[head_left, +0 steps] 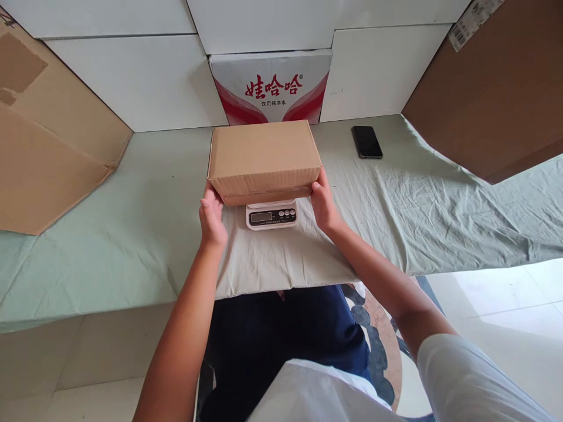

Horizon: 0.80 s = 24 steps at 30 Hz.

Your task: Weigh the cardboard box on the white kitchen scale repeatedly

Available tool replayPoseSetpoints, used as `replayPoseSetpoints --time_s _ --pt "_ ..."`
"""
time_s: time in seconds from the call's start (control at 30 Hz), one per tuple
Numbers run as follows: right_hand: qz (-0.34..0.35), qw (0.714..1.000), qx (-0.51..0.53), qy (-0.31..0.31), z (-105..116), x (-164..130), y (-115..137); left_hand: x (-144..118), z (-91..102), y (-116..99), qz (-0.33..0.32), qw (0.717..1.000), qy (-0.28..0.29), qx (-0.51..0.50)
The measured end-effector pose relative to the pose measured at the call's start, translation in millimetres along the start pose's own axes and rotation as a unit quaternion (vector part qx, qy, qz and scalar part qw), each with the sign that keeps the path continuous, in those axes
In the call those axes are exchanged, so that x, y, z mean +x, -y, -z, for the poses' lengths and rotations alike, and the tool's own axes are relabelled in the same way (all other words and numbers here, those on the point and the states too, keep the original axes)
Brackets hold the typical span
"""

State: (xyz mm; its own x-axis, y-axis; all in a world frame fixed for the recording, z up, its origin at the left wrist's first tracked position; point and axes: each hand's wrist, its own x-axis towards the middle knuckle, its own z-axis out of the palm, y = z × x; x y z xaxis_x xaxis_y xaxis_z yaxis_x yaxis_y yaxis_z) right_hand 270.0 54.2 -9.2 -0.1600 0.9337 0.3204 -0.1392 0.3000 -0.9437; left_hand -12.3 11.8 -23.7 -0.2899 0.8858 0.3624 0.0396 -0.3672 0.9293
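A closed brown cardboard box (266, 153) sits over a small white digital kitchen scale (271, 215) and hides most of its platform. The scale's display and buttons show in front of the box; I cannot read anything on the display. At the box's left side is my left hand (212, 217), its fingers curled around the lower corner and partly hidden. On the opposite side, my right hand (324, 202) holds the lower right corner with the thumb on the front face. Whether the box rests fully on the scale or is partly carried by the hands, I cannot tell.
A black phone (366, 142) lies on the green tablecloth (167, 176) at the right. Behind stands a white and red printed carton (270, 88) against white panels (132, 82). Large cardboard sheets (57, 135) flank the left, with a brown one (492, 94) on the right.
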Motion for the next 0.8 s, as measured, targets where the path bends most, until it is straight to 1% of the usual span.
replayPoseSetpoints --time_s 0.13,0.27,0.37,0.43,0.53,0.63,0.7,0.8 --pt "0.001 1.0 0.02 -0.008 -6.4 -3.6 -0.6 -2.1 -4.4 -4.5 0.006 1.0 0.013 0.004" --pt "-0.008 1.0 0.028 -0.005 -9.9 -5.6 9.9 -0.8 -6.9 -12.6 -0.003 1.0 0.02 -0.001" --pt "0.013 1.0 0.025 -0.003 -9.3 0.4 20.7 11.6 -7.6 -21.2 -0.024 0.999 0.04 -0.024" --pt "0.034 0.999 0.021 -0.003 -8.3 11.0 24.6 27.6 -8.0 -26.9 -0.032 0.997 0.053 -0.04" --pt "0.053 0.999 0.005 -0.002 -7.7 39.0 21.1 60.7 -11.4 -31.9 -0.016 0.998 0.048 -0.048" --pt "0.063 0.997 -0.033 -0.009 -7.4 80.1 7.3 97.0 -20.5 -30.5 0.021 0.997 0.023 -0.072" --pt "0.068 0.996 -0.047 -0.019 -6.8 110.1 -4.5 119.2 -28.2 -25.5 0.047 0.995 0.014 -0.084" --pt "0.071 0.997 -0.032 -0.025 -5.8 146.8 -21.8 146.0 -37.0 -10.6 0.055 0.996 0.013 -0.07"
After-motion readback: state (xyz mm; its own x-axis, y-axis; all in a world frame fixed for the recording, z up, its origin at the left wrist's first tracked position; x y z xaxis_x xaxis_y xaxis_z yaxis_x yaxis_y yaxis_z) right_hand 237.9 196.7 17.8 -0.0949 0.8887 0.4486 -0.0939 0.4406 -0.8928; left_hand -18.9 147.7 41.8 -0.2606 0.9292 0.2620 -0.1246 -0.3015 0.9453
